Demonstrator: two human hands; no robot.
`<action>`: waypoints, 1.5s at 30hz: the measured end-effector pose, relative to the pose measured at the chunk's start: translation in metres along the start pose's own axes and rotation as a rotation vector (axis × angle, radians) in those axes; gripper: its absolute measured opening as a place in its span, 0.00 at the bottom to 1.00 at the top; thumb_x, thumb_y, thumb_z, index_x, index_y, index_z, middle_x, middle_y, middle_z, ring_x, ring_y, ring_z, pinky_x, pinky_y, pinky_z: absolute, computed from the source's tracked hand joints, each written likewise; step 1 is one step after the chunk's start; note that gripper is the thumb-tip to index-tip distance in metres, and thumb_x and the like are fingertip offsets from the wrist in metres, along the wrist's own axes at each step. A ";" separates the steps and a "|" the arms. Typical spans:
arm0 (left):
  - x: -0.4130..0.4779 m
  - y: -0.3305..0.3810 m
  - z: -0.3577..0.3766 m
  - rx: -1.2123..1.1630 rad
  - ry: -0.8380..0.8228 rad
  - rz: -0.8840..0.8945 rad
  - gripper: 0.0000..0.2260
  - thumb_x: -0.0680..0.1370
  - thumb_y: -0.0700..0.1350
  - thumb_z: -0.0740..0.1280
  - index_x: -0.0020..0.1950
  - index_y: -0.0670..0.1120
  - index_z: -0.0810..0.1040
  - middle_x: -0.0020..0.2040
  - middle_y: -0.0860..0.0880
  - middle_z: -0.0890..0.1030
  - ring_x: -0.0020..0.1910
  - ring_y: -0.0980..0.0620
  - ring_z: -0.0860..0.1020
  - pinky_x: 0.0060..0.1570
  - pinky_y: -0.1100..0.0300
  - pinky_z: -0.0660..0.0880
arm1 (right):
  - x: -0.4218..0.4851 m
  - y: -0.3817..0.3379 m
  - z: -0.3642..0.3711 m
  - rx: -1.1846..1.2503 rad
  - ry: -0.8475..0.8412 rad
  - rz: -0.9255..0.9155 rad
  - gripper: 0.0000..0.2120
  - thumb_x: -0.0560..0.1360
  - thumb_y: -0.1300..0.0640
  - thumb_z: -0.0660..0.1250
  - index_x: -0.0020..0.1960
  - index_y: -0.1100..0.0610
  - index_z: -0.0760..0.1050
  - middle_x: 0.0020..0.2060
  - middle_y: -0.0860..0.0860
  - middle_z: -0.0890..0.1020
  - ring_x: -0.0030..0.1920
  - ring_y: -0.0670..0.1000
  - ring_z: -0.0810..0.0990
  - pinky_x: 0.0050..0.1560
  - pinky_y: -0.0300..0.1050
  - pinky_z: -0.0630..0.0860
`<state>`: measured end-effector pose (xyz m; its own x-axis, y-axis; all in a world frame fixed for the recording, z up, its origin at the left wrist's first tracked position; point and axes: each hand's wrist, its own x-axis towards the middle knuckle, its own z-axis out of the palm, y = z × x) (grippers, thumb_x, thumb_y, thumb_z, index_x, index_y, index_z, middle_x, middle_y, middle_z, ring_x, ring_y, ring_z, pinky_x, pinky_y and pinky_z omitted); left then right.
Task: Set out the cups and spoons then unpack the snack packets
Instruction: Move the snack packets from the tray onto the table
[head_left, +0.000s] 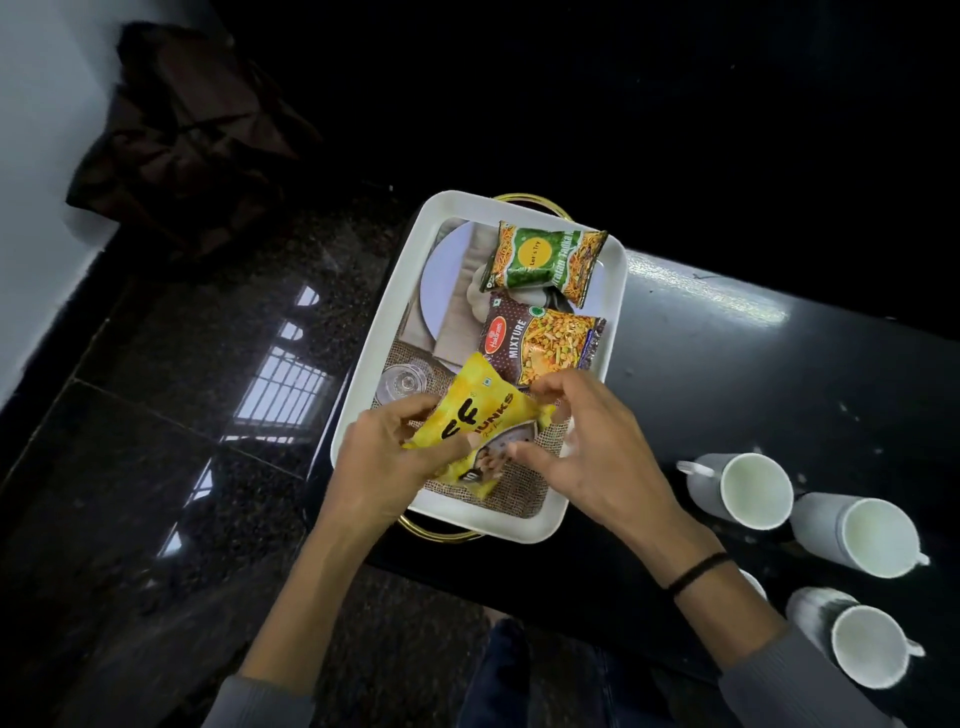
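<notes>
Your cups (758, 491) stand at near right (spoons unclear), and your left hand (384, 457) and right hand (587, 452) grip the yellow packet (478, 410), with the green packet (540, 257) and brown packet (506, 335) waiting in the tray (363, 374).

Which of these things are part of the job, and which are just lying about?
Part of the job: yellow packet gripped by left hand and right hand; green packet and brown packet in the white tray; three cups.
Lying about: dark cloth.
</notes>
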<state>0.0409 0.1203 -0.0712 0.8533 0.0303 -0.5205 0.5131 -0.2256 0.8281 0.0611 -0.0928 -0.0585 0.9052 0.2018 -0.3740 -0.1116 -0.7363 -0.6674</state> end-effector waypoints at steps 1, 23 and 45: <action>-0.001 0.005 -0.002 0.032 -0.014 0.054 0.13 0.67 0.51 0.82 0.49 0.54 0.87 0.44 0.51 0.88 0.43 0.49 0.87 0.47 0.49 0.84 | 0.001 -0.002 -0.004 0.022 -0.013 -0.036 0.31 0.69 0.46 0.79 0.67 0.47 0.70 0.64 0.43 0.73 0.63 0.45 0.74 0.62 0.45 0.72; 0.033 0.085 0.096 -0.231 -0.227 0.008 0.12 0.69 0.49 0.80 0.51 0.56 0.84 0.49 0.49 0.89 0.47 0.52 0.87 0.40 0.62 0.83 | -0.012 0.058 -0.093 0.951 0.003 0.185 0.15 0.78 0.44 0.70 0.59 0.52 0.84 0.55 0.51 0.88 0.56 0.53 0.87 0.57 0.49 0.83; 0.079 0.086 0.206 -0.034 -0.126 -0.064 0.17 0.72 0.46 0.79 0.58 0.47 0.80 0.52 0.46 0.86 0.51 0.48 0.86 0.54 0.49 0.83 | 0.013 0.137 -0.130 0.873 0.263 0.491 0.11 0.71 0.56 0.79 0.49 0.50 0.80 0.41 0.40 0.88 0.38 0.37 0.86 0.39 0.34 0.75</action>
<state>0.1334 -0.0975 -0.0836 0.8014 -0.0794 -0.5929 0.5709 -0.1943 0.7977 0.1110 -0.2753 -0.0714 0.7287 -0.2193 -0.6488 -0.6563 0.0470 -0.7530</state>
